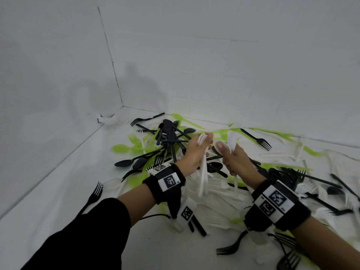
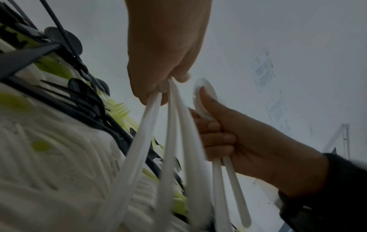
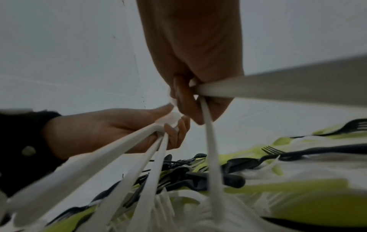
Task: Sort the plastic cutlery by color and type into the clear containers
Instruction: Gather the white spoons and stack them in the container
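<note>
Both hands are raised over a heap of mixed plastic cutlery (image 1: pixel 171 145) in black, green and white. My left hand (image 1: pixel 203 141) grips a bundle of white spoons (image 1: pixel 203 172), bowls up by the fingertips, handles hanging down. In the left wrist view the left hand (image 2: pixel 158 87) holds those white handles (image 2: pixel 172 133). Close on the right, my right hand (image 1: pixel 224 152) grips a few white spoons (image 1: pixel 226 146) too, thumb pressed into a bowl (image 2: pixel 205 97). From the right wrist, the right hand (image 3: pixel 188 100) clasps white handles (image 3: pixel 211 141). No clear container is in view.
The cutlery lies on a white surface (image 1: pixel 58 182) in a corner between two white tiled walls (image 1: pixel 214 55). A lone black fork (image 1: pixel 95 193) lies at the left. More black forks (image 1: pixel 231 248) and white pieces spread to the lower right.
</note>
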The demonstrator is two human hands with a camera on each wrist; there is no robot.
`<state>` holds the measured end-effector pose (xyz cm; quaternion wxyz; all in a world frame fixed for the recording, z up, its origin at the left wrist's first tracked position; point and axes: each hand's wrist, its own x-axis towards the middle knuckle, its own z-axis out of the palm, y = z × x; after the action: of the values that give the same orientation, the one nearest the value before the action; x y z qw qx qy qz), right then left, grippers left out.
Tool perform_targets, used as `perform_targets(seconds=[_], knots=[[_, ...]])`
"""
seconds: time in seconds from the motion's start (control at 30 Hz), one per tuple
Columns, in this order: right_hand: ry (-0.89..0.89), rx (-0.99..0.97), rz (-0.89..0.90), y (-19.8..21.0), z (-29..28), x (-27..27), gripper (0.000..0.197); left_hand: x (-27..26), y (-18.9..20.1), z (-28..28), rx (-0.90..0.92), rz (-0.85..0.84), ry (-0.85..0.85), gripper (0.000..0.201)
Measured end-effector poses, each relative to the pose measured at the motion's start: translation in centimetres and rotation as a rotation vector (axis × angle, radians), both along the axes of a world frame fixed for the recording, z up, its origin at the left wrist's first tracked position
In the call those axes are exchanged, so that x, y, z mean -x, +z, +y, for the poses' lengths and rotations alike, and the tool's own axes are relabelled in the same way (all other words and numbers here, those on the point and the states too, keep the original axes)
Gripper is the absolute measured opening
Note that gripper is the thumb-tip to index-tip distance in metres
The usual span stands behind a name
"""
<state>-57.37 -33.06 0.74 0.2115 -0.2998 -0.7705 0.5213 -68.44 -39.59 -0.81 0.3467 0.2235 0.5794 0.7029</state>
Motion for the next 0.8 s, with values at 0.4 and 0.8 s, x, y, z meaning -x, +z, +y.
perform_targets(seconds=[0.4,0.8], knots=[[0.026,0.483,0.103,0.8,-0.8,0.1,0.005,-0.7,0.6,-0.3,-0.113,-0.077,-0.125,0.005],[0.005,0.046,0.253,2.6,-2.2,1.1,0.017,2.0,3.1,-1.9,-0.183,-0.059,-0.095,0.024]])
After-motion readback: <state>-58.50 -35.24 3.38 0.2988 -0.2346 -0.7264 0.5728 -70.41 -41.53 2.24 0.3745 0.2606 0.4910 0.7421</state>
